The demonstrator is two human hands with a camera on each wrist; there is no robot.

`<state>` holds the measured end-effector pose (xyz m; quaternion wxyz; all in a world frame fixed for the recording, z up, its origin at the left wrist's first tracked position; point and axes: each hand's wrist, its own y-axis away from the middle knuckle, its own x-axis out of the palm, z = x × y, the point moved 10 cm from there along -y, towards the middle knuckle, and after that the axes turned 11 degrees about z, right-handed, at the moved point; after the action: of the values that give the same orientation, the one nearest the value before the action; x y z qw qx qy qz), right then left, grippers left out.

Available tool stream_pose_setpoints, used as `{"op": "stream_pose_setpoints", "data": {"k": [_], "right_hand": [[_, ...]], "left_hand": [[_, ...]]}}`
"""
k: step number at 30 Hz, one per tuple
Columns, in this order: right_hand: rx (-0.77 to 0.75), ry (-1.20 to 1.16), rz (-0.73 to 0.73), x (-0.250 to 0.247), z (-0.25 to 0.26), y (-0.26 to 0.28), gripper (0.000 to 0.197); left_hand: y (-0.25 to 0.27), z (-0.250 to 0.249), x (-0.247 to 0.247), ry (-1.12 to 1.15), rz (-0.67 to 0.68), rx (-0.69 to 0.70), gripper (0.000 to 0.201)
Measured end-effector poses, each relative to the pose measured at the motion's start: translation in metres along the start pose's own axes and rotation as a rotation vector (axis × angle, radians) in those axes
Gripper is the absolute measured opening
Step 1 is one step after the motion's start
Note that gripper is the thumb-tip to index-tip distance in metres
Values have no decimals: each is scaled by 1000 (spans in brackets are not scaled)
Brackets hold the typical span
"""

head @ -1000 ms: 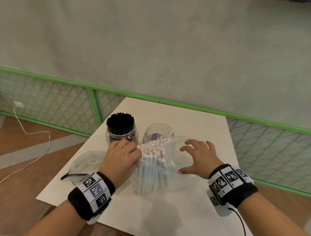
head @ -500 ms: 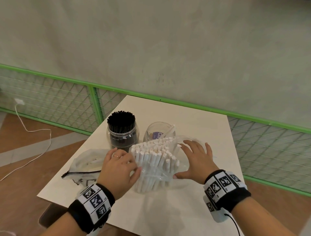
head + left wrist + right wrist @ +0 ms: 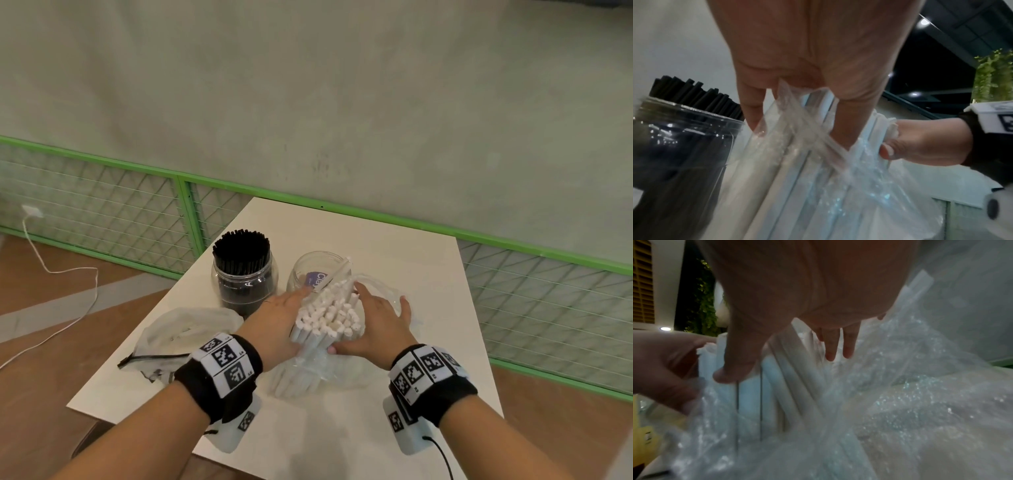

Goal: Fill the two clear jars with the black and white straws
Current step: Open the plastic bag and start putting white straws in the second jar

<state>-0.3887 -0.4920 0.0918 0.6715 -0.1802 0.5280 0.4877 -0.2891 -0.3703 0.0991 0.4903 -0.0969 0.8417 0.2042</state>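
Observation:
A bundle of white straws (image 3: 327, 318) stands upright on the table inside a crumpled clear plastic bag (image 3: 308, 373). My left hand (image 3: 274, 322) wraps its left side and my right hand (image 3: 380, 322) wraps its right side, thumb at the front. The wrist views show fingers curled against the bagged white straws (image 3: 797, 170) (image 3: 781, 386). Just behind stands a clear jar (image 3: 317, 274) with a purple label and a single white straw. Left of it, a jar of black straws (image 3: 244, 270) is packed full and also shows as the black-straw jar (image 3: 684, 129).
An empty clear zip bag (image 3: 185, 329) lies on the white table (image 3: 394, 260) to the left of my left hand. A green-framed mesh fence (image 3: 548, 301) runs behind and right of the table. A white cable (image 3: 68, 274) trails on the floor at left.
My right hand has come in from the side and closed on the bundle. Both hands have squeezed the white straws into a tighter upright bunch, slightly nearer the labelled jar.

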Motion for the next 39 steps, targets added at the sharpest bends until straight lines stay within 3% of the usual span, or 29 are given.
{"op": "stream_pose_setpoints", "data": {"k": [4,9,12,14,18,23,28,30,33,34,38,39], "right_hand": [[-67,-124,-4,0,9,-3,130],[-133,-209,25,7,16,-8,138],[-171,-231,43,8,26,-5,134],[-202,-255,54,10,32,-2,133],[-257,-301,51,12,38,0,131],[-276,-199,-3,10,38,0,121],[-356,-173,-7,13,42,-1,101],[-352,-168,-21,10,39,-1,95],[-352,-170,-41,6,35,-1,90],[-355,-167,-38,5,35,-1,90],[-385,-182,-32,7,39,-1,92],[-382,-194,-30,7,40,-1,93]], "left_hand": [[-5,5,3,16,-33,56,77],[-2,1,2,269,29,118,74],[-2,4,0,513,16,56,64],[-3,9,-5,528,-25,15,58],[-8,17,-7,576,-47,-23,24],[-11,23,1,980,-13,-78,24],[-6,43,6,1228,-107,-175,25],[-2,52,0,1117,-160,-178,24],[12,59,-24,570,-229,-189,23],[15,63,-26,525,-234,-198,24],[18,80,13,1125,-135,-310,24],[20,82,24,1189,-120,-350,23]]}}
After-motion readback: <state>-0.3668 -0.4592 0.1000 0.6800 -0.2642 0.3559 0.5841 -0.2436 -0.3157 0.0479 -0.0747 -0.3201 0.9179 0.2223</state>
